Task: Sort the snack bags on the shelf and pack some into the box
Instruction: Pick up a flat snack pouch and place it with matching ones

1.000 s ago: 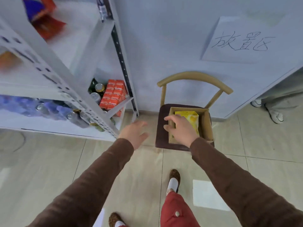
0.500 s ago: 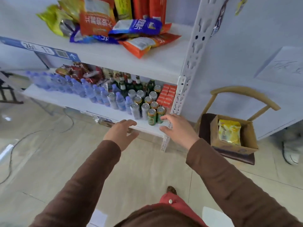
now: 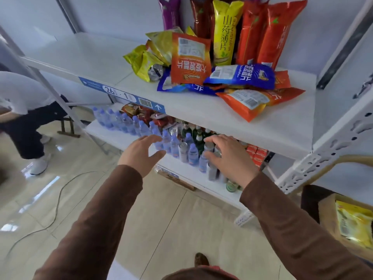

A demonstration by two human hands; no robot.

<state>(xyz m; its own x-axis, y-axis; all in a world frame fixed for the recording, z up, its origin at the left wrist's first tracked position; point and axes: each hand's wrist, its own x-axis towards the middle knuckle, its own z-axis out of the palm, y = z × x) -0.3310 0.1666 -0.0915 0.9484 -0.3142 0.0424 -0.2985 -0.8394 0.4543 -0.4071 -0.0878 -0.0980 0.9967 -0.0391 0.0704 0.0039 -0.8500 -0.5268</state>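
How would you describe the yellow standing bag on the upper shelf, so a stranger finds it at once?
Look at the white upper shelf, at the row of tall bags along its back. The yellow standing bag is between a dark brown bag and an orange bag; it alone is yellow with dark vertical characters.

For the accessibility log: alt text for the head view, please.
Both the left hand and right hand reach empty toward a white shelf piled with snack bags. A cardboard box at lower right holds a yellow bag.

The shelf board (image 3: pixel 84 55) lies bare left of the snack bags (image 3: pixel 212 63); bottles (image 3: pixel 129 124) crowd below.
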